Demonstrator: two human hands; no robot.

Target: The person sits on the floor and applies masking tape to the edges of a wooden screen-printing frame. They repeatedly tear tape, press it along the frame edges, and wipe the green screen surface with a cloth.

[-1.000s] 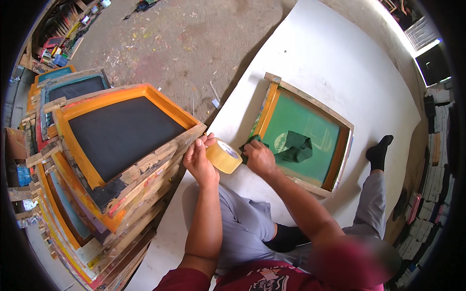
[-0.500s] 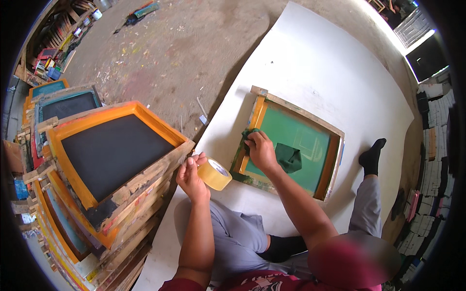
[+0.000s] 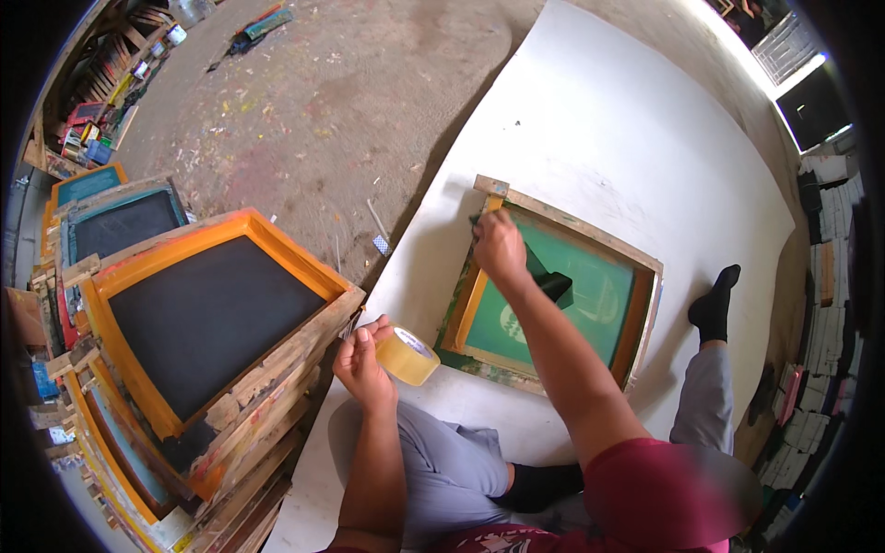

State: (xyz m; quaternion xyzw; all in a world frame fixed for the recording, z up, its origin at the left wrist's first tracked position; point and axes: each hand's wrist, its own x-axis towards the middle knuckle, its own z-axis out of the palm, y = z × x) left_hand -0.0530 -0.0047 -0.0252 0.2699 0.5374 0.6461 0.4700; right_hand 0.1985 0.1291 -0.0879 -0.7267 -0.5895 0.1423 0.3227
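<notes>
The wooden screen frame [image 3: 553,295] lies flat on the white sheet [image 3: 627,138], near its front edge, so its rim is easy to reach. The right hand [image 3: 500,247] presses closed fingers on the frame's far left corner. The left hand [image 3: 361,364] pinches a tape roll [image 3: 407,355] just beside the frame's near corner.

Paint-stained dirt floor [image 3: 304,111], white sheet [image 3: 627,138]
</notes>
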